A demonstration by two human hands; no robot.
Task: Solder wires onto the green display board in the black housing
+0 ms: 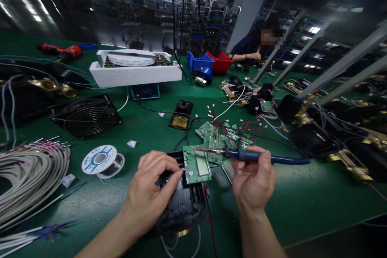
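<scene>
My right hand (253, 177) is closed round the blue handle of a soldering iron (242, 154); its tip reaches left over the top edge of a green circuit board (197, 165). The board stands propped on a black plastic housing (181, 201) in front of me. My left hand (151, 187) pinches thin wires at the board's left edge, fingers pressed together. Red and grey leads run out from under the housing toward me.
A solder spool (101, 160), a black fan (86, 117), a bundle of grey cables (27, 177), a soldering stand with sponge (181, 116), loose green boards with red wires (226, 133) and a white foam tray (136, 73) lie about. A seated person (250, 48) works at the far end.
</scene>
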